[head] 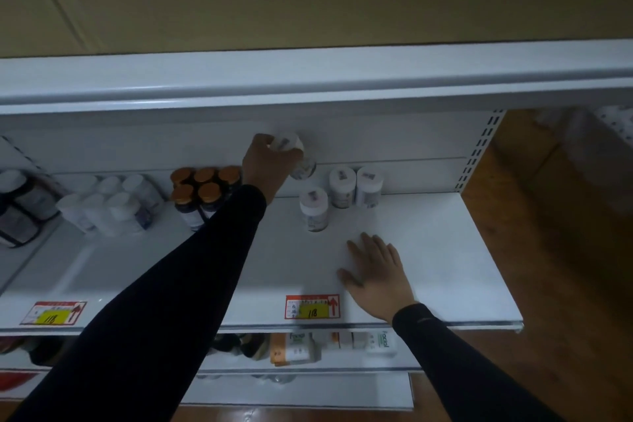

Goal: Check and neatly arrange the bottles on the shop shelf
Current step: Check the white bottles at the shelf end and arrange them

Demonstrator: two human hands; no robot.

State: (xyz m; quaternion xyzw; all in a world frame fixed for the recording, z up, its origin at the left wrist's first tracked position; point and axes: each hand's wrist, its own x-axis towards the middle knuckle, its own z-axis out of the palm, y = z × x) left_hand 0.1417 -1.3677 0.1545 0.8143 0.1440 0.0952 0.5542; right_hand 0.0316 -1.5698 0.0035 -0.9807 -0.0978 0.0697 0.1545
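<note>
Head camera, close, looking down onto shelf (428, 250).

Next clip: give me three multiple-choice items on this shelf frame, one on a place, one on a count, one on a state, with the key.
1. Where is the right hand?
A. flat on the shelf
B. on an orange lid
C. on the price tag

2. How many orange-lidded bottles show?
A. two
B. five
C. nine

3. What is the left hand doing?
A. hanging idle
B. pressing the shelf edge
C. gripping a white bottle

Key: 1 A, fingers spread on bare shelf, right of the price tag; 2 B, five orange caps clustered; 3 C, fingers curl round the bottle, lifted off the shelf.
</note>
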